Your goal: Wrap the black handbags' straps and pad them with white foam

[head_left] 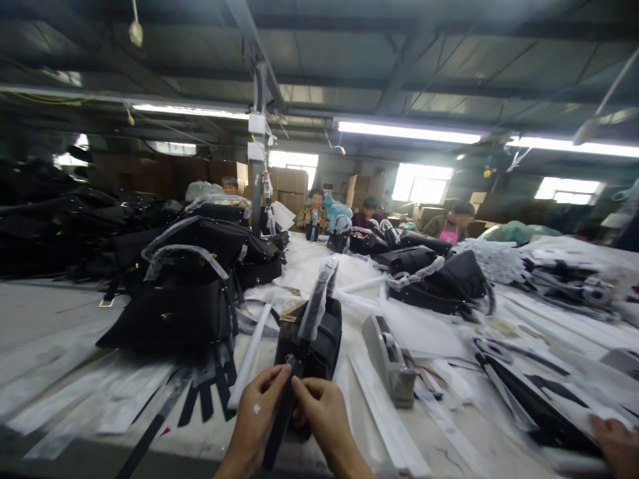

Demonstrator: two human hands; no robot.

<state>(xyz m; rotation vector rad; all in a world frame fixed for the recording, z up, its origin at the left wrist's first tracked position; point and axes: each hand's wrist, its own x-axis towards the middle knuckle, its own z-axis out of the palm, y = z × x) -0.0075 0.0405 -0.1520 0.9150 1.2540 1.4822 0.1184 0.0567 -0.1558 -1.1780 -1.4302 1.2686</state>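
Note:
A small black handbag stands end-on at the table edge, its handle upright and wrapped in clear plastic film. In front of the bag, a black strap runs down towards me between my hands. My left hand pinches the strap from the left with thumb and forefinger. From the right, my right hand pinches at the same strap, its lower fingers partly hidden behind it and against the bag. A small white scrap sticks to the back of my left hand.
Another black handbag lies at left beside loose black straps. A grey tape dispenser stands at right near white strips. Black bags sit farther back. Another person's hand enters at lower right; several people sit across the table.

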